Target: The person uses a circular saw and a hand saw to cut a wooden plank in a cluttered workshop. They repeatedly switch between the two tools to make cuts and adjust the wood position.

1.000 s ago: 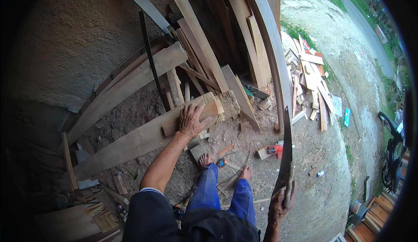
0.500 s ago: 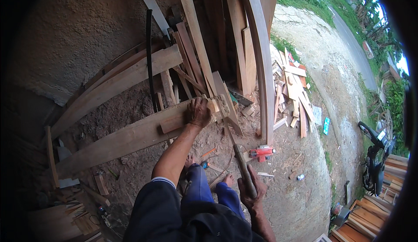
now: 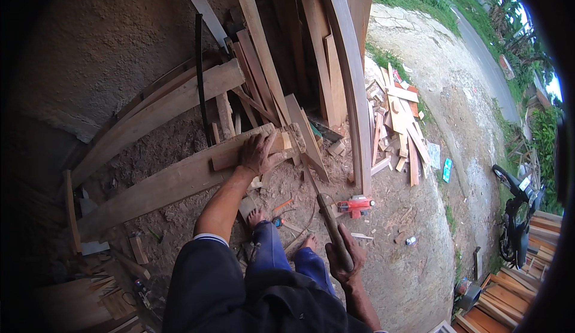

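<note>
A: Left hand [image 3: 259, 154]?
B: Laid over a wood block [image 3: 225, 160], which lies along the big plank [image 3: 162, 184] near its rough right end. Fingers bent, thumb spread; cannot tell if they grip.
A: Right hand [image 3: 349, 256]?
B: Fingers closed round the grip of a long-handled blade [image 3: 327, 212]. Blade angled toward that plank end; contact unclear.
A: Surroundings?
B: Red power tool [image 3: 356, 205] on the ground, just right of the handle. Scrap-wood heap [image 3: 399, 122] farther off, upper right. Motorbike [image 3: 515, 225] at far right.
</note>
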Available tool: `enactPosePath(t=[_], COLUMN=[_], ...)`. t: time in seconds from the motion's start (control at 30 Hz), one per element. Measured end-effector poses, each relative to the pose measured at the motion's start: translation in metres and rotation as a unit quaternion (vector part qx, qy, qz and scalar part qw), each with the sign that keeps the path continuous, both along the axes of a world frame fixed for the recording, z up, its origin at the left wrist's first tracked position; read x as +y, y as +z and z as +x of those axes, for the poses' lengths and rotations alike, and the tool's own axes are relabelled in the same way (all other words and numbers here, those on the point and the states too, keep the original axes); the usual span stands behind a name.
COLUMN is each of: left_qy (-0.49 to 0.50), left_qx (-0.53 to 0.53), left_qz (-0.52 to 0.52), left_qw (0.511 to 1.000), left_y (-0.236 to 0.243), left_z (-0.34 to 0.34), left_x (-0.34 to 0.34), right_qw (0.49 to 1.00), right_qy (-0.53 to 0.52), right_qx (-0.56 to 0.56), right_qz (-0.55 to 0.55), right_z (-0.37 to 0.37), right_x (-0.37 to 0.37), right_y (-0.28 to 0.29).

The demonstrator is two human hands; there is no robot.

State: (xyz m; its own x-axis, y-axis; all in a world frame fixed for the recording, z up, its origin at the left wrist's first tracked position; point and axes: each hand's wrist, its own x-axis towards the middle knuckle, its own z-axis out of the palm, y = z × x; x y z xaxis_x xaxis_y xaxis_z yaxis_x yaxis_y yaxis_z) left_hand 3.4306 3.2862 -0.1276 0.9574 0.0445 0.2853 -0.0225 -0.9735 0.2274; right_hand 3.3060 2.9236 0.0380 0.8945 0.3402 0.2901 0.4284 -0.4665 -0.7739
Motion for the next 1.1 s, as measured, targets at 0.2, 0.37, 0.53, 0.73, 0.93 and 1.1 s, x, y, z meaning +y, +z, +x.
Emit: enactPosePath(t=[0.2,0.37,0.53,0.73,0.93,1.1], left_qy=[-0.043,0.047,0.101,0.157,0.149,0.147], left_qx=[0.208,0.051,-0.068,-0.045,-0.050,-0.054], left_qz=[-0.109,-0.092,-0.022,-0.045,-0.015,-0.009], left_qw=[0.971,0.993,0.992,0.986,0.987,0.988], left_y=[0.021,0.011,-0.014,-0.032,-0.037,-0.032], left_z=[0.026,0.026,0.025,0.041,0.043,0.044], left_x=[0.029,0.018,0.002,0.004,0.002,-0.001], right_qw=[1.000,0.997,0.996,0.998,0.998,0.998], right_qy=[-0.009,-0.017,-0.011,-0.003,0.000,0.011], right_qx=[-0.003,0.069,0.088,0.055,0.062,0.056], right_qz=[0.007,0.018,0.015,0.012,0.006,0.004], right_z=[-0.001,-0.007,-0.006,0.001,0.007,0.012], right_x=[-0.006,0.002,0.008,0.012,0.011,0.010], right_y=[0.007,0.003,-0.002,-0.009,-0.010,-0.009])
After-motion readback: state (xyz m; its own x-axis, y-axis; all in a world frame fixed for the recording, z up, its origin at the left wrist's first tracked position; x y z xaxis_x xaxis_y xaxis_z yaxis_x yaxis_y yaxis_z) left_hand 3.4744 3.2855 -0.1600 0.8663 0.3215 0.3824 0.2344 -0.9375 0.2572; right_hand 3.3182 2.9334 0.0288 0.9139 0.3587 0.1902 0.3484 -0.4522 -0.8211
